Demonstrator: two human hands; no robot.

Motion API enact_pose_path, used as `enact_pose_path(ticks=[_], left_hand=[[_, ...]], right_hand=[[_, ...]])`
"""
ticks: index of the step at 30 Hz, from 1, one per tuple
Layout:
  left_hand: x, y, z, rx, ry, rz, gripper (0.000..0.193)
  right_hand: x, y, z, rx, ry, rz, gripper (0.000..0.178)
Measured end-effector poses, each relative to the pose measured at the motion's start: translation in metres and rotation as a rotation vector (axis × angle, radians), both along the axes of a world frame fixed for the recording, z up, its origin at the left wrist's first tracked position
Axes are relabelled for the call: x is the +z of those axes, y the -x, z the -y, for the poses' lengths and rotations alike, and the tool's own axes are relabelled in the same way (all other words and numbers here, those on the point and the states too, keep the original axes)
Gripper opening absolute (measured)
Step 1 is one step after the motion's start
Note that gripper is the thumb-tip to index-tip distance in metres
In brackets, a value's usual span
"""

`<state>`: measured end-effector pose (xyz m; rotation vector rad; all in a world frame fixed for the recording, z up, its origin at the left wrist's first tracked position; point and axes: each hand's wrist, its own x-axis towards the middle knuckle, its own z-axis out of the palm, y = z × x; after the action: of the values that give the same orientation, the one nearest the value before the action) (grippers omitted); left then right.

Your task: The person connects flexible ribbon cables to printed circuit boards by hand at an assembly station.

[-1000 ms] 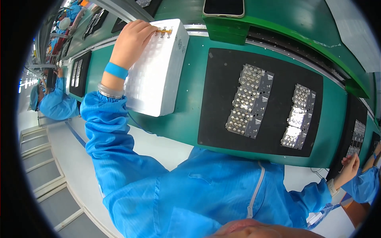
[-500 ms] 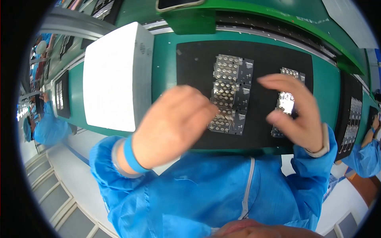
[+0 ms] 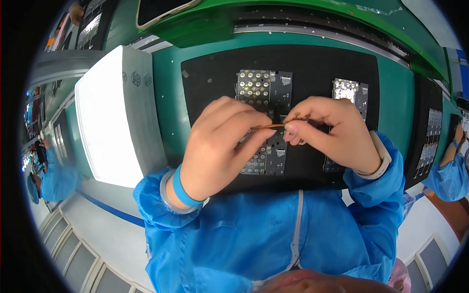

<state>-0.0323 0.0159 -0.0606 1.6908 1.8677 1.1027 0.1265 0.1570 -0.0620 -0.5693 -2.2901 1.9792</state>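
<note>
While pinching a thin, flat orange-brown strip [image 3: 274,126] in fingertips of left hand [image 3: 217,141] and right hand [image 3: 337,132] above dark, silver-dotted circuit boards [image 3: 266,88], appears mid-adjustment, likely needing steady alignment next.

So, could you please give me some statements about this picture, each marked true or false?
1. The left hand and right hand both hold the thin orange strip. True.
2. The right wrist wears a blue band. False: the blue wristband is on the left wrist.
3. The white block stands left of the black mat. True.
4. A phone lies on the black mat. False: the phone rests on the green shelf.
5. Circuit boards lie on the mat. True.
</note>
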Motion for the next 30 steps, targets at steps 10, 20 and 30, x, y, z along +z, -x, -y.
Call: enact_pose_path(ticks=[10,20,30], left_hand=[[-0.012,0.0,-0.01,-0.075,-0.138,0.127,0.019],[-0.024,-0.009,-0.009,-0.101,-0.138,-0.413,0.023],[-0.026,-0.006,-0.013,0.048,0.047,-0.532,0.034]], right_hand=[[-0.007,0.0,-0.007,-0.128,0.554,0.13,0.013],[0.001,-0.005,-0.008,-0.097,0.226,0.228,0.014],[-0.007,0.001,-0.022,-0.286,0.081,0.391,0.019]])
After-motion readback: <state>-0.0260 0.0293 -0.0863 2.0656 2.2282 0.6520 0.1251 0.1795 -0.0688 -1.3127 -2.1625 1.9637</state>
